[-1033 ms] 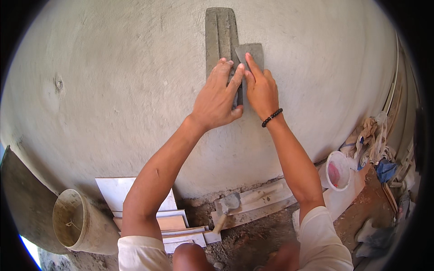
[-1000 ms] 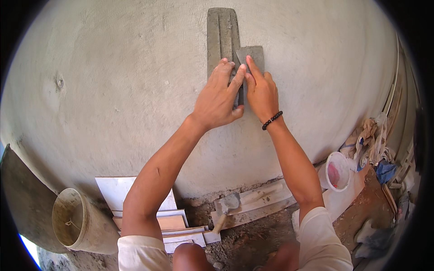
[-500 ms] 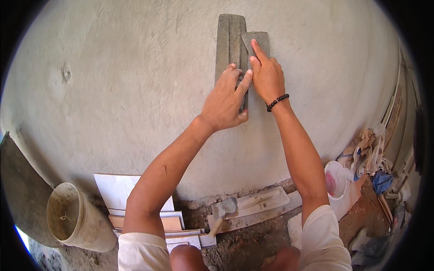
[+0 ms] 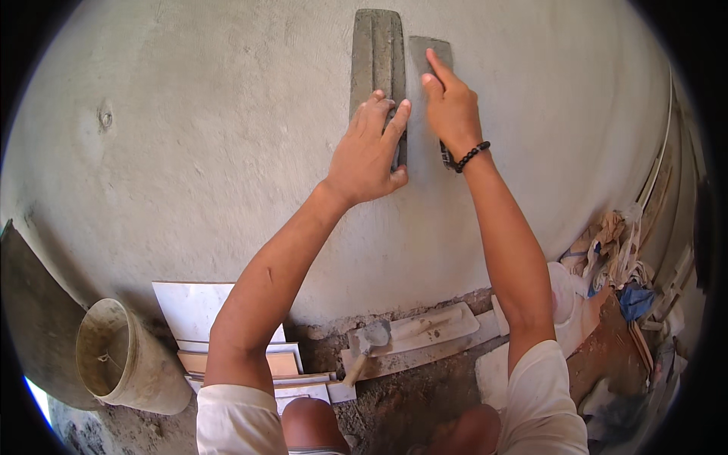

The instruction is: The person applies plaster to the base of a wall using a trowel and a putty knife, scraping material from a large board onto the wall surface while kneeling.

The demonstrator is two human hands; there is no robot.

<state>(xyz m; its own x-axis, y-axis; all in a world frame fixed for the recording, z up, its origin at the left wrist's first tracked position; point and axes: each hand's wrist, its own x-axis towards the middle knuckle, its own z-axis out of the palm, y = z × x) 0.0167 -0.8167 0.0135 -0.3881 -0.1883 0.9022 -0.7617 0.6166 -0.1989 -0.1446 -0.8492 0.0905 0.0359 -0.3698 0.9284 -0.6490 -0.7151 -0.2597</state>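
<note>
Against the grey plastered wall, my left hand grips a long plastering float by its handle, mostly covered by my fingers. The float stands upright, with ribs along its cement-smeared back. Just to its right, my right hand is closed round a smaller flat-bladed trowel. The index finger lies stretched along that blade, and a dark handle end shows below the palm near a black bead bracelet. A narrow gap separates the two blades.
A dirty bucket stands at lower left beside stacked boards and tiles. At the wall's foot lie a pointing trowel and a long mortar-stained tray. Crumpled bags and a pale bucket are at right.
Both hands have moved up the wall. The float has shifted slightly left and away from the small trowel, which overlapped its edge before.
</note>
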